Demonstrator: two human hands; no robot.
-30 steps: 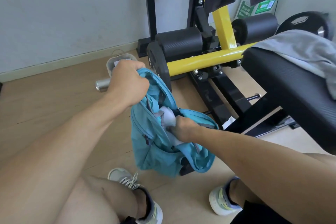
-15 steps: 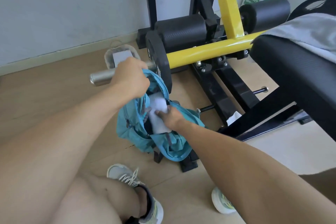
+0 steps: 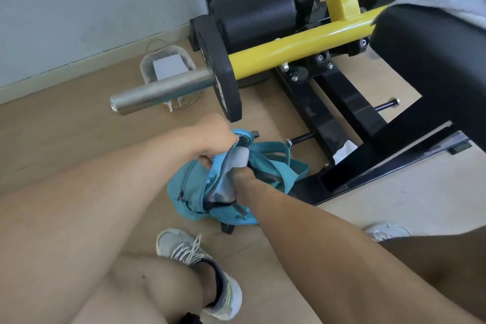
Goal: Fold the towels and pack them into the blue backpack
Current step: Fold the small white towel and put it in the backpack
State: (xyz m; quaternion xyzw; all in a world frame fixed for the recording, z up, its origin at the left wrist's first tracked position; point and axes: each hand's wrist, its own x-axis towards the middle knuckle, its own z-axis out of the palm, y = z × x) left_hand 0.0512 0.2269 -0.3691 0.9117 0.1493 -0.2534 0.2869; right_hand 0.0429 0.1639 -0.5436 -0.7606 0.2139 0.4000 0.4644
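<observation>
Now the right hand has sunk deeper inside the blue backpack, pushing the white towel down; its grip is hidden. Just beyond, the left hand still clamps the opening's rim, the bag lowered onto the floor.

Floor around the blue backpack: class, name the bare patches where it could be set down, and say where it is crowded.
Bare floor lies between the wall, the basket and the left hand. More lies right of the machine base. It is crowded around the backpack, hemmed by the weight plate, the steel bar and the shoe.
</observation>
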